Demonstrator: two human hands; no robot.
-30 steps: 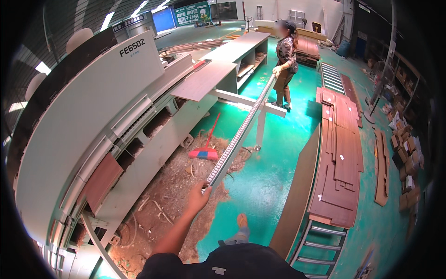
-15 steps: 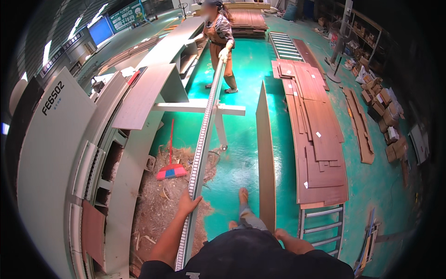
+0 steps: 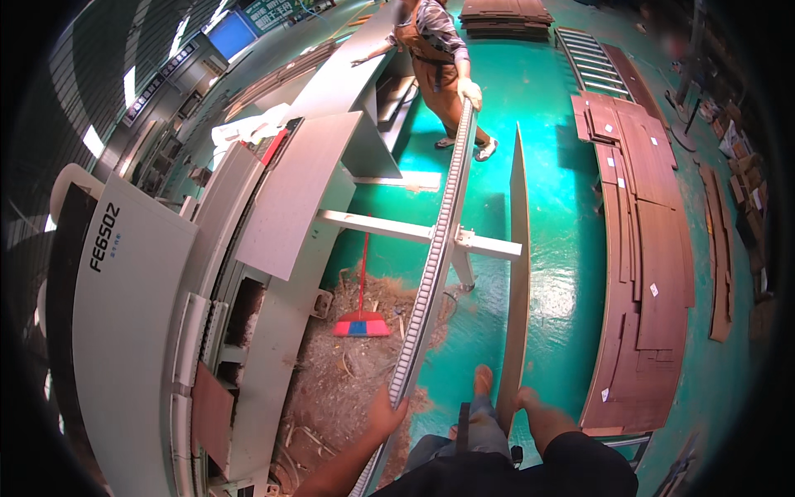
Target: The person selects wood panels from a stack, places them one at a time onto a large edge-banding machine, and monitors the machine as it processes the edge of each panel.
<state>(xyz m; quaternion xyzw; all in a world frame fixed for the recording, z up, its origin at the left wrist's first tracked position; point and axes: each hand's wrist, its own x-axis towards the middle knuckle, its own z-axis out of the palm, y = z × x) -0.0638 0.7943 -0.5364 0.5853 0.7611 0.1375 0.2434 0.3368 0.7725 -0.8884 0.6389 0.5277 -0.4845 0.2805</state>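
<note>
Grey, probably stiff and heavy; better to take rail (image 3: 431,265) by both edges. Grasps it with left hand (image 3: 387,417), between machine (image 3: 128,340) and upright board (image 3: 517,290); touches board with right hand (image 3: 531,403), cannot tell if clenched.

Black lettering (image 3: 105,238) on grey machine (image 3: 137,356) — white labels (image 3: 654,290) on boards (image 3: 662,308).

Open floor (image 3: 555,290) is running between the upright board (image 3: 517,315) and the stacked panels (image 3: 654,257). Left of the board, a crossbeam (image 3: 493,246) is cutting across the gap beside the roller rail (image 3: 435,257); it is possibly touching the board.
</note>
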